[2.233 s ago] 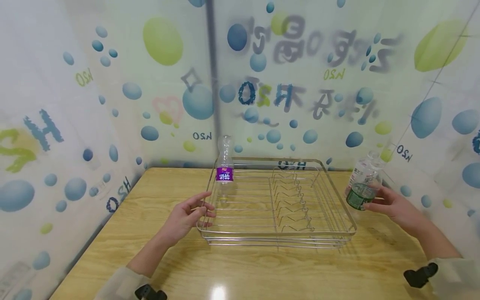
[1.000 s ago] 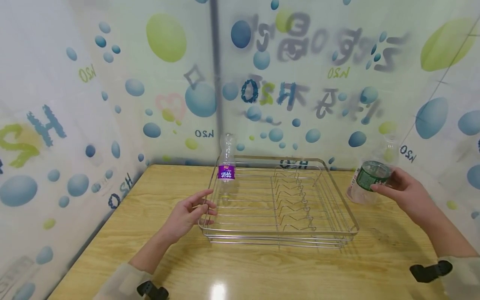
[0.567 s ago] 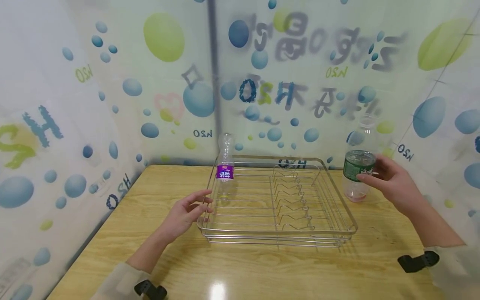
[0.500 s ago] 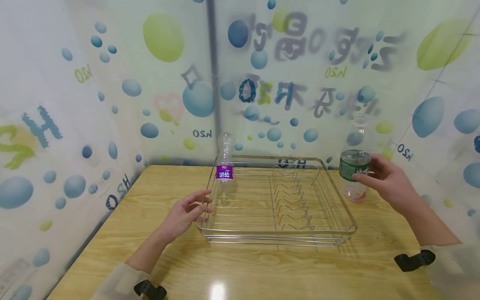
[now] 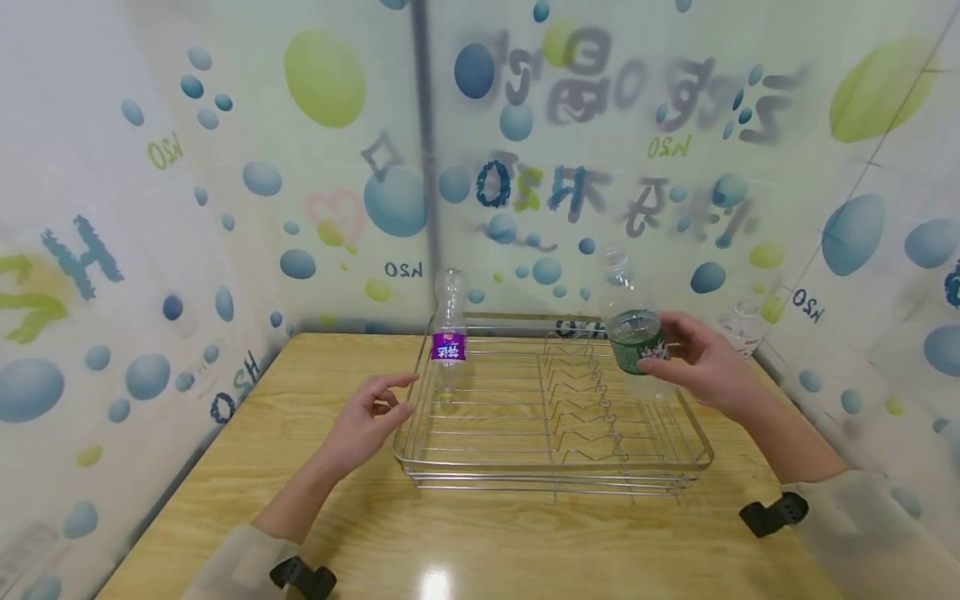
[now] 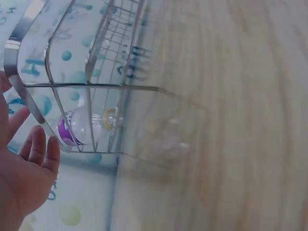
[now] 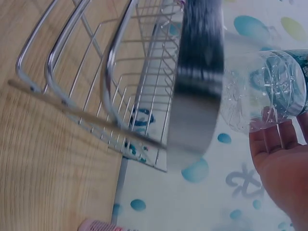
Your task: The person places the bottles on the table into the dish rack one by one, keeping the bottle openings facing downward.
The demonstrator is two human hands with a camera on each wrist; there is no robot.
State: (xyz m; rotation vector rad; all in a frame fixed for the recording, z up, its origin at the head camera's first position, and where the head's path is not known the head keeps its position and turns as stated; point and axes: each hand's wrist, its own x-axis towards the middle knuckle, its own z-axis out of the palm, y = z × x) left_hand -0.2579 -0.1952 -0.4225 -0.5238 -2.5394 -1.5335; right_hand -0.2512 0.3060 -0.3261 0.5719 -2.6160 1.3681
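My right hand (image 5: 705,367) grips a clear plastic bottle with a green label (image 5: 633,337) by its middle. The bottle leans slightly left over the right side of a wire dish rack (image 5: 555,468); its clear base (image 7: 245,91) shows beyond the rim in the right wrist view. Inside the rack's left end stands another clear bottle with a purple label (image 5: 448,346). Just outside the left rim is my left hand (image 5: 367,429), its fingers loosely bent and holding nothing; in the left wrist view its fingers (image 6: 36,147) lie close to the metal rim.
A third clear bottle (image 5: 742,327) with a pinkish label stands behind my right hand, mostly hidden by it. The rack rests on a wooden table (image 5: 495,542). Patterned curtains (image 5: 345,167) close off the back and both sides.
My right hand has lifted the green-label bottle from beside the other bottle and carried it left over the rack. My left hand's fingers have drawn slightly back from the rim.
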